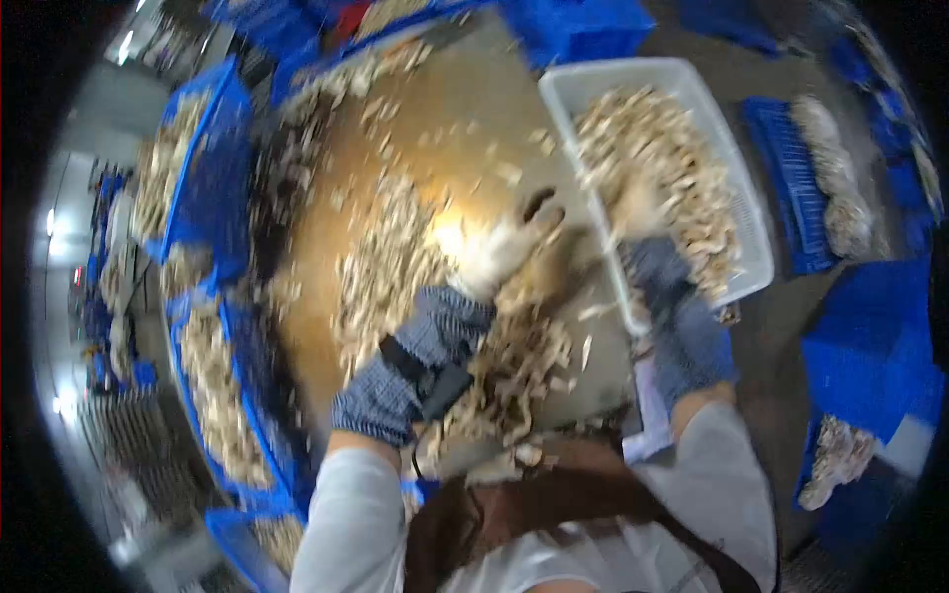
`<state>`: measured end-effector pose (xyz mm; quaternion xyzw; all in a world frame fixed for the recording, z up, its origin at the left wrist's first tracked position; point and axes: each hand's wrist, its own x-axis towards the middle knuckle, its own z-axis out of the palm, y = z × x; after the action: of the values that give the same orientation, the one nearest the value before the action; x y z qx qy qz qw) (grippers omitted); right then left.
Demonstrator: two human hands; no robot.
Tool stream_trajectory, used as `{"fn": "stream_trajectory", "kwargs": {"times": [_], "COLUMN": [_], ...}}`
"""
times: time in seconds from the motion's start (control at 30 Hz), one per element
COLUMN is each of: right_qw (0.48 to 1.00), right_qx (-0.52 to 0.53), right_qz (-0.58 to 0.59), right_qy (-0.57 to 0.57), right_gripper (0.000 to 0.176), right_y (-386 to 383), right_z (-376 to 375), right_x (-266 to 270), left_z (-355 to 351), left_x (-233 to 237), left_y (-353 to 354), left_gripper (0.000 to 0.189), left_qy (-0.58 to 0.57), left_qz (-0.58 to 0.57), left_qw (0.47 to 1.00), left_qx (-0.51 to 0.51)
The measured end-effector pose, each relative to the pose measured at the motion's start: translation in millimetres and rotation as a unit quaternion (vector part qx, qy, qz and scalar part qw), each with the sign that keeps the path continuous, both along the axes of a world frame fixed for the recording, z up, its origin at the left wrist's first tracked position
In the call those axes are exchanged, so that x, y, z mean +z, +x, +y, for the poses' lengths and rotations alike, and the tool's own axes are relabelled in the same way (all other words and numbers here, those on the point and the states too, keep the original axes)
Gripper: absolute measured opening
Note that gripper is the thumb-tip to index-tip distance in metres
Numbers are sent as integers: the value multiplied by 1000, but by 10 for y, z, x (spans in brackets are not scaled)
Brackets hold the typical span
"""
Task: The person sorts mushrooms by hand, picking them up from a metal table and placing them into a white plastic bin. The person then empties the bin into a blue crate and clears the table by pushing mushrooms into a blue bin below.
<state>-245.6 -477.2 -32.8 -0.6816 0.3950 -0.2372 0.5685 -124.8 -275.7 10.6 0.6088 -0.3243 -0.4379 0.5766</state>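
My left hand (499, 255), in a pale glove with a blue checked sleeve cover, is over the table beside a heap of pale, thin slices (390, 262). Its fingers point toward the white basket (743, 188), stretched out and a little apart, with dark tips. Smeared by motion, my right hand (638, 206) reaches over the basket's near side, above the slices (682, 148) inside it. Its fingers blend into the pale pieces. A second pile of slices (519, 371) lies below my left hand, close to my brown apron (524, 509).
Blue crates (232, 385) filled with similar pieces line the table's left side. More blue crates (583, 30) stand behind. To the right, a blue crate (786, 183) lies next to a filled clear bag (830, 163). Loose slices are scattered over the metal tabletop (346, 208).
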Motion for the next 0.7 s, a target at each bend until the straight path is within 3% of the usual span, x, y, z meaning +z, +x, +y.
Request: {"fn": "stream_trajectory", "kwargs": {"times": [0.03, 0.07, 0.1, 0.17, 0.2, 0.23, 0.27, 0.33, 0.4, 0.47, 0.5, 0.57, 0.63, 0.7], "right_qw": [986, 962, 951, 963, 973, 986, 993, 997, 995, 973, 987, 892, 882, 811], "right_qx": [37, 60, 74, 82, 82, 73, 38, -42, -11, 43, 3, -48, 63, 188], "right_qz": [78, 146, 174, 149, 114, 78, 74, 56, 67, 121, 135, 251, 232, 333], "right_qy": [-142, -221, -243, -211, -186, -127, -80, 12, -71, -193, -81, -372, -406, -443], "right_gripper": [33, 32, 31, 33, 35, 51, 52, 54, 39, 39, 43, 31, 42, 42], "right_y": [29, 108, 204, 295, 339, 334, 375, 451, 575, 729, 808, 1017, 1216, 1490], "right_z": [-248, -482, -627, -645, -593, -512, -385, -124, -255, -621, -408, -825, -1544, -1937], "right_x": [103, 313, 456, 456, 383, 11, -101, -305, -783, -1047, -481, -630, -911, -828], "left_z": [241, 609, 945, 1822, 2438, 2511, 3111, 4129, 4505, 4792, 4983, 5026, 4637, 5054], "left_x": [-39, -103, -120, -153, -371, -157, -518, -1146, -1211, -1339, -1529, -1706, -1405, -1704], "left_y": [145, 211, 301, 369, 403, 332, 510, 433, 222, 1, -66, -214, -316, -275], "left_gripper": [62, 62, 62, 59, 56, 54, 52, 45, 51, 53, 51, 46, 40, 48], "left_qy": [33, 64, 87, 213, 85, 127, 206, 210, 269, 328, 332, 295, 249, 240], "left_qz": [-98, -101, -111, -268, 28, -1, -24, -158, -130, -108, -80, -26, 51, 134], "left_qw": [994, 992, 987, 903, 939, 887, 867, 809, 777, 755, 757, 780, 774, 784], "left_qx": [-18, 28, 72, 260, 331, 443, 453, 526, 554, 557, 557, 551, 580, 556]}}
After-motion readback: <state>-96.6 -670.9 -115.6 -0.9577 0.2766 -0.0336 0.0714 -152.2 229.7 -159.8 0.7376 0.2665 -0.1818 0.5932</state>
